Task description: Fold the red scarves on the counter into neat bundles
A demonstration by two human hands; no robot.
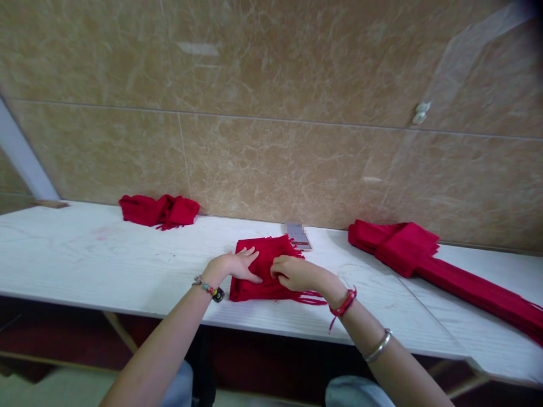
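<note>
A folded red scarf point(265, 261) with fringe along its right side lies on the white table in front of me. My left hand point(238, 264) rests flat on the scarf's left part, fingers spread. On the right part, my right hand point(294, 271) has its fingers curled and drawn together against the cloth; its fingertips are partly hidden. Loose fringe strands stick out below and beside my right wrist. Just behind the scarf, a phone point(298, 236) lies partly covered by the fringe.
A crumpled red cloth point(159, 210) sits at the back left by the tiled wall point(271, 164). Folded red scarves point(394, 243) are stacked at the right, with a long red strip running to the table's right edge. The white table point(106, 260) has its front edge near me.
</note>
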